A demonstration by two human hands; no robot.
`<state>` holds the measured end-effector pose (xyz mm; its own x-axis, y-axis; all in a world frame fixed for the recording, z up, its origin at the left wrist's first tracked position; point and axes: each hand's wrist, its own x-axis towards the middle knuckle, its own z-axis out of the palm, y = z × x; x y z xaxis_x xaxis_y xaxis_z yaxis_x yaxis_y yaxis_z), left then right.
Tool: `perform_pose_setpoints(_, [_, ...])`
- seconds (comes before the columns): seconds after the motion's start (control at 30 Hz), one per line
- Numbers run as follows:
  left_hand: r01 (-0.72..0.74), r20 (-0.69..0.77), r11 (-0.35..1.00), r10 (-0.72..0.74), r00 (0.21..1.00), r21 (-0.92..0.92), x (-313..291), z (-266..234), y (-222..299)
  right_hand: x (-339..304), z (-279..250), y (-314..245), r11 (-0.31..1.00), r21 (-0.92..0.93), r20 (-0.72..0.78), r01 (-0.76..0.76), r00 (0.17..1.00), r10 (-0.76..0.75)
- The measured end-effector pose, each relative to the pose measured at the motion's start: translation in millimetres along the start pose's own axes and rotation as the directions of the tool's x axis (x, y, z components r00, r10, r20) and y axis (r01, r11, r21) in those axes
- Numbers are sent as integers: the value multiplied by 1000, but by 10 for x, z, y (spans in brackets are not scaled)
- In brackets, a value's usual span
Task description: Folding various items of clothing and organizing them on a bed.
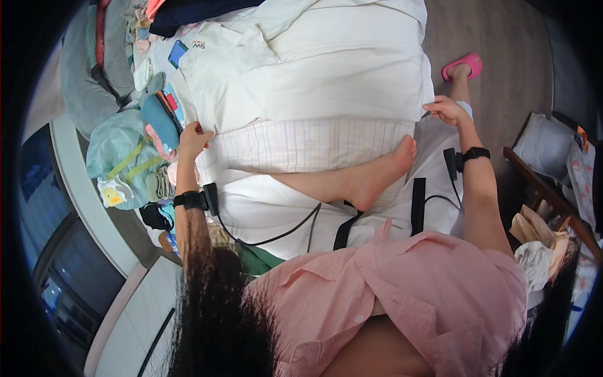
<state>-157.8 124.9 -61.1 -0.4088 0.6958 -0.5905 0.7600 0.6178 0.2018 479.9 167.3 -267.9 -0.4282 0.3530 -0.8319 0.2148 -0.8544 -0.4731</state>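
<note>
By the left edge of the bed (352, 69) there is a big heap of small clothes (135, 157). It has blue and green things, little socks and a small yellow piece in it. A grey cushion (85, 81) lies past the heap, near the far left corner.

The left hand (193, 139) is just beside that heap. Its fingers are curled shut and pinch the left edge of a white striped cloth (301, 144). A black band (190, 200) is on that wrist, and a black cord (270, 237) runs from it across the white sheet.

The striped cloth is spread flat across the middle of the bed, from one hand to the other. A big white cover (314, 56) lies bunched up on the far side of it. A bare foot (377, 176) rests on the near edge of the striped cloth.

The right hand (445, 110) is at the right edge of the bed. Its fingers are closed and grip the right edge of the striped cloth. A black band (475, 152) is on this wrist too.

On the floor past the right hand there is a pink slipper (463, 65) with a foot in it. More cloth things (540, 245) lie to the far right.

The person wears a pink shirt (402, 283).
</note>
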Motion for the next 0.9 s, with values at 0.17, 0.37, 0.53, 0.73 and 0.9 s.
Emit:
perform_pose_setpoints(0.17, [-172,-147,941,222,964,290,-126,71,-259,-287,189,-136,958,264,-28,111,994,-107])
perform_pose_setpoints(0.37, [-216,-62,692,241,969,-689,-266,-63,-258,-634,-52,17,824,479,-123,303,953,-278])
perform_pose_setpoints(0.53, [-211,-22,739,257,966,-640,-354,-246,-388,-640,-265,151,866,387,-266,316,938,-223])
perform_pose_setpoints(0.73, [-145,85,925,186,979,-352,-427,-123,-459,-639,-306,207,892,386,-278,236,952,-131])
perform_pose_setpoints(0.9, [13,111,549,145,983,-836,-490,-46,-588,-704,-441,287,853,489,-78,183,983,-166])
